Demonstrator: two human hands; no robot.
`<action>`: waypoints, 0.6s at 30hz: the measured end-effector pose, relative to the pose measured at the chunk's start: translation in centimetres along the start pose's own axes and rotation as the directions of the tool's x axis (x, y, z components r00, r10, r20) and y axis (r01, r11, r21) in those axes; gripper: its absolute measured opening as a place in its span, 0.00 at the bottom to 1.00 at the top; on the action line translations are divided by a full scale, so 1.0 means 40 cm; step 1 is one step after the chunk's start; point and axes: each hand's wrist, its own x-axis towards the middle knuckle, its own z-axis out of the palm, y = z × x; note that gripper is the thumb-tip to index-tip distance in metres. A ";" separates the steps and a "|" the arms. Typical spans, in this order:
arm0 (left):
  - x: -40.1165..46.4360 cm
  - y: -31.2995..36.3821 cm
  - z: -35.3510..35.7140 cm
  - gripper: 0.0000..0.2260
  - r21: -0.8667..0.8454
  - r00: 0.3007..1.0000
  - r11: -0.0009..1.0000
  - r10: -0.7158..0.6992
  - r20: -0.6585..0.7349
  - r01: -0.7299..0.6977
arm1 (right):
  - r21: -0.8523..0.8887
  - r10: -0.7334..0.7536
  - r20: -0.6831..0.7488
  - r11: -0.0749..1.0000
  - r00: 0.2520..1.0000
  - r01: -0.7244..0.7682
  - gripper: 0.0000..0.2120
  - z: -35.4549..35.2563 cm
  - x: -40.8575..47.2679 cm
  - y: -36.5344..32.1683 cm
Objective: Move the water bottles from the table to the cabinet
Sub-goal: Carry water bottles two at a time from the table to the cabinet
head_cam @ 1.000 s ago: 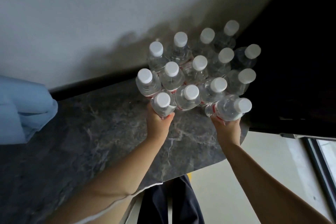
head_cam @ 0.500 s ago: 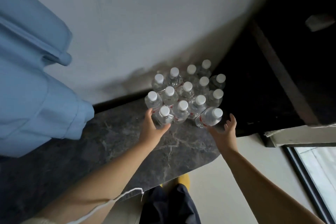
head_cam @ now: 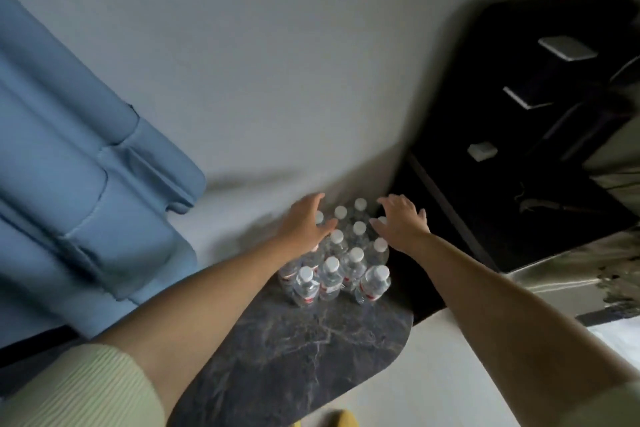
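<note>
At the far end of the dark marbled surface [head_cam: 311,350], against the pale wall [head_cam: 277,62], we see the cluster of water bottles [head_cam: 341,253] standing upright with their white caps up, packed close together in rows. Half a second ago our left hand was wrapped round the nearest bottle on the left and our right hand was just letting go of the nearest one on the right; now both hands have let go and reached further back, over the rear rows. Our left hand [head_cam: 304,225] hovers with fingers spread and relaxed above the back-left bottles, holding nothing; whether it touches a cap we cannot tell. Our right hand [head_cam: 398,222] is likewise spread, palm down, over the back-right bottles and grips nothing. The two front bottles we had been handling now stand on the surface with the rest, the right one [head_cam: 372,282] leaning slightly. Our view has also changed: it takes in more, so the bottles look smaller, more of the blue curtain [head_cam: 76,166] shows on the left, and the dark cabinet [head_cam: 519,149] on the right shows more of its top. A pale ribbed sleeve [head_cam: 79,388] now shows on our left arm.
</note>
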 end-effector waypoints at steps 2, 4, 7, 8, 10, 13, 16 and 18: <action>0.006 0.020 -0.055 0.26 0.171 1.000 0.985 0.024 0.019 -0.027 | -0.109 -0.006 0.013 0.994 1.000 0.007 0.24 -0.047 0.018 -0.055; 0.003 0.031 -0.101 0.24 0.292 0.999 0.956 0.002 0.040 -0.014 | -0.177 -0.021 0.032 0.984 0.999 0.027 0.22 -0.077 0.031 -0.113; -0.020 0.033 -0.157 0.24 0.350 0.999 0.936 -0.038 -0.002 0.036 | -0.261 -0.116 0.061 0.957 0.991 0.128 0.21 -0.097 0.039 -0.192; -0.031 0.029 -0.171 0.24 0.357 0.998 0.932 -0.051 -0.024 0.056 | -0.290 -0.159 0.069 0.941 0.985 0.173 0.22 -0.098 0.040 -0.212; -0.062 0.017 -0.203 0.25 0.357 0.993 0.927 -0.096 -0.068 0.114 | -0.345 -0.261 0.078 0.898 0.962 0.272 0.22 -0.101 0.043 -0.252; -0.125 -0.010 -0.231 0.25 0.306 0.967 0.919 -0.216 -0.138 0.249 | -0.391 -0.382 0.118 0.831 0.917 0.396 0.23 -0.102 0.044 -0.303; -0.199 -0.030 -0.232 0.24 0.263 0.916 0.881 -0.349 -0.197 0.392 | -0.397 -0.474 0.161 0.772 0.866 0.497 0.23 -0.084 0.040 -0.348; -0.254 -0.038 -0.222 0.25 0.227 0.876 0.853 -0.418 -0.241 0.469 | -0.391 -0.545 0.180 0.725 0.819 0.568 0.23 -0.060 0.029 -0.378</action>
